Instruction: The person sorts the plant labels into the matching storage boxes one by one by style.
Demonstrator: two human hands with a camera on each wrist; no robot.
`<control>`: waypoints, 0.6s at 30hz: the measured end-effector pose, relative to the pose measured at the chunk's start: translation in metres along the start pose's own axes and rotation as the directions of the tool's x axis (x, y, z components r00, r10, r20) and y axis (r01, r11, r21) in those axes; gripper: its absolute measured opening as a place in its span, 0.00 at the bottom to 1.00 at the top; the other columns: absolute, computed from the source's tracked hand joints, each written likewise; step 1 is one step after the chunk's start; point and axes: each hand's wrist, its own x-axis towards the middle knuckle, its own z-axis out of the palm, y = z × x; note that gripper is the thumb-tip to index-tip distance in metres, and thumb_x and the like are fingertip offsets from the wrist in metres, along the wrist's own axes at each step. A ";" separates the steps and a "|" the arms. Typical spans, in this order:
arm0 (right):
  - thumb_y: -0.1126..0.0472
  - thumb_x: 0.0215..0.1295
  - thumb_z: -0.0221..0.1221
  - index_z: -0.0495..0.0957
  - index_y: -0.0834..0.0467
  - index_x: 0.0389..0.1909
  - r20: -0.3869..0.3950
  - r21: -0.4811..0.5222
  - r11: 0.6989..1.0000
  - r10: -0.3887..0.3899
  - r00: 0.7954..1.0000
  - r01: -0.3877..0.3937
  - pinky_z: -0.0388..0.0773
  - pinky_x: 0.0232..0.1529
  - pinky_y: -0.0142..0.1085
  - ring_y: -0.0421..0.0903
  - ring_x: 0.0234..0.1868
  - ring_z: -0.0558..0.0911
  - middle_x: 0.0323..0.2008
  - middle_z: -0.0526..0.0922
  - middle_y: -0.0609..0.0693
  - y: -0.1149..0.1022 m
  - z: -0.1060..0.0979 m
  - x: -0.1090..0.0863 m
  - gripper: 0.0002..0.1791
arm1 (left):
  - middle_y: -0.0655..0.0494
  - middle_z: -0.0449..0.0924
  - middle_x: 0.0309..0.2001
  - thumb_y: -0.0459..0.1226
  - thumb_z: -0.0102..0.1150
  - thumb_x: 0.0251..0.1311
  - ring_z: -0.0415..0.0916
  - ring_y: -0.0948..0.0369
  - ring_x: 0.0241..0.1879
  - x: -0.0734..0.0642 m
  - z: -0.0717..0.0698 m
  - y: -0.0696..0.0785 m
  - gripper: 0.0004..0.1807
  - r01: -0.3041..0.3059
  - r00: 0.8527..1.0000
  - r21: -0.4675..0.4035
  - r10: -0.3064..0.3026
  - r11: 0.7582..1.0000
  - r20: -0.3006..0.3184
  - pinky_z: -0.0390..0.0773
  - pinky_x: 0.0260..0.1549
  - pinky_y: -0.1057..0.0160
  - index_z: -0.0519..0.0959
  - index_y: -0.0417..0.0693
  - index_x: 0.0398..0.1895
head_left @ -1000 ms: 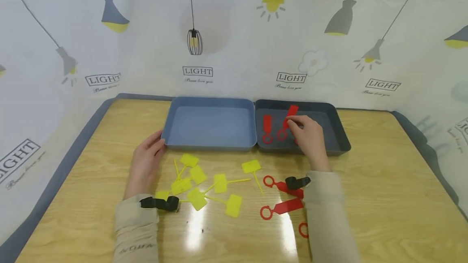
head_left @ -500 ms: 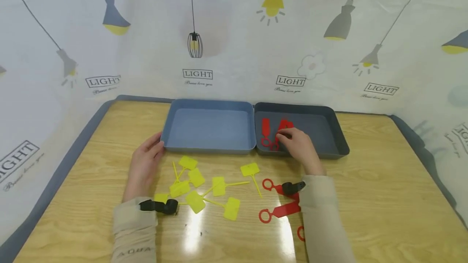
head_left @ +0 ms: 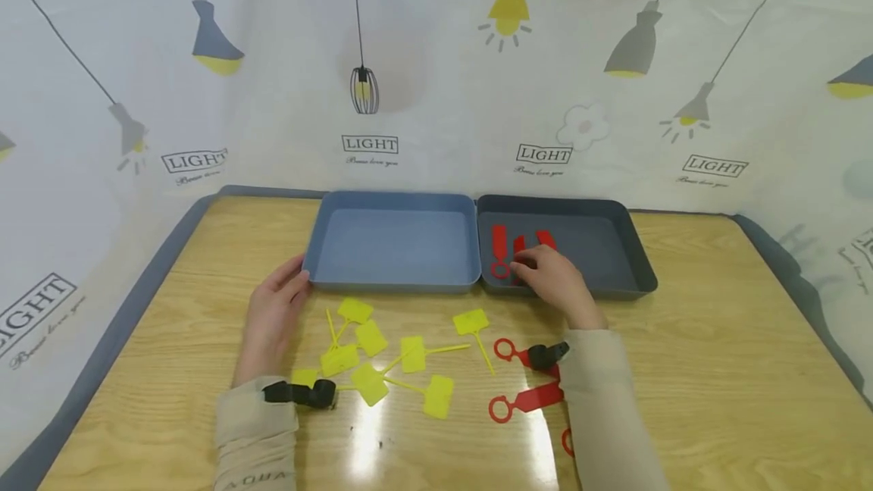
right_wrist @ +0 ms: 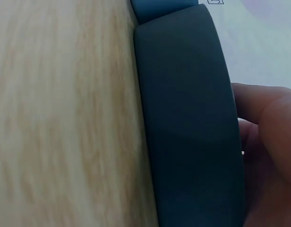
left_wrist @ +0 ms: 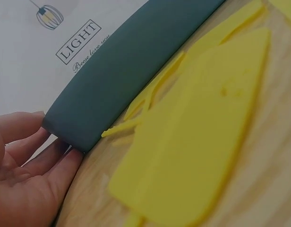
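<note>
In the head view my left hand [head_left: 273, 313] holds the front left corner of the blue tray [head_left: 392, 286], thumb in front and fingers around the side. The left wrist view shows those fingers at the tray's corner. My right hand [head_left: 555, 283] is over the front of the dark grey tray [head_left: 634, 264], fingertips together at the lower part of a red seal tag [head_left: 520, 244]; its ring is hidden. To its left lies another red seal tag [head_left: 500, 242], ring toward the front. A third red tag [head_left: 546, 239] shows partly behind the hand.
Several yellow cable-tie tags [head_left: 439, 396] lie loosely on the wooden table [head_left: 723, 370] before the blue tray. More red seal tags [head_left: 539, 398] lie by the right forearm, partly covered by it. A printed curtain [head_left: 443, 59] stands behind the trays.
My right hand has moved left and toward the front with the red seal tag, which now lies lower and more upright between the two others. My left hand has stayed at the blue tray's corner.
</note>
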 end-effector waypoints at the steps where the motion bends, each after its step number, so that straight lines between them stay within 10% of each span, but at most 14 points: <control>1: 0.51 0.63 0.51 0.76 0.59 0.48 0.003 -0.012 1.000 -0.006 1.000 0.006 0.69 0.47 0.49 0.53 0.49 0.72 0.49 0.73 0.56 -0.001 0.000 0.001 0.19 | 0.50 0.56 0.65 0.34 0.49 0.62 0.57 0.60 0.62 0.000 0.000 0.001 0.25 0.000 1.000 -0.001 0.000 1.000 0.000 0.59 0.58 0.64 0.62 0.45 0.63; 18: 0.50 0.62 0.53 0.76 0.57 0.49 0.014 -0.160 0.987 0.030 0.999 -0.027 0.66 0.46 0.58 0.59 0.57 0.59 0.57 0.64 0.60 -0.010 0.003 0.000 0.20 | 0.49 0.56 0.65 0.35 0.49 0.62 0.57 0.60 0.62 -0.002 -0.002 0.001 0.26 -0.024 1.000 0.006 0.024 1.000 0.017 0.60 0.57 0.65 0.61 0.44 0.64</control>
